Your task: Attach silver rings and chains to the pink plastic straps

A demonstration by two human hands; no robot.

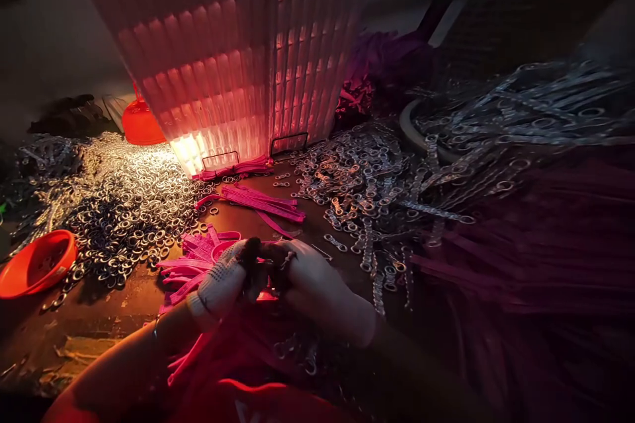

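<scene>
Both my hands wear white knit gloves and meet low in the middle of the view. My left hand (221, 285) and my right hand (317, 287) pinch a small dark piece (258, 258) between their fingertips, over a pink strap (218, 248); exactly what the piece is I cannot tell in the dim light. More pink straps (186, 268) lie fanned out under and left of my left hand. A separate bundle of pink straps (262, 201) rests on the table just beyond my hands.
A heap of metal rings (124, 198) covers the left of the table; metal ring strips (367, 192) pile up on the right. An orange bowl (34, 263) sits far left. A lit pink ribbed basket (238, 59) stands behind, with a red bowl (141, 124) beside it.
</scene>
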